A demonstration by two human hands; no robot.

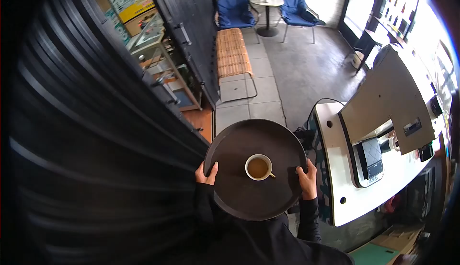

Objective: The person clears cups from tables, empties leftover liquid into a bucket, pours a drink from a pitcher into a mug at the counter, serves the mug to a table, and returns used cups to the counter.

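Observation:
A round dark brown tray (258, 198) is held level in front of my body. My left hand (207, 173) grips its left rim with the thumb on top. On the opposite rim, my right hand (307, 178) is closed in the same way, thumb over the edge. Near the middle of the tray stands a white cup (258, 167) holding a brown drink, its handle pointing to the lower right. Neither hand touches the cup. The fingers under the tray are hidden.
Close on the right is a white counter (342, 169) with a large machine (388, 97) and a scale (370, 157). A dark corrugated wall (105, 145) runs along the left. Ahead are a woven bench (232, 54), blue chairs (235, 11) and a round table (267, 1).

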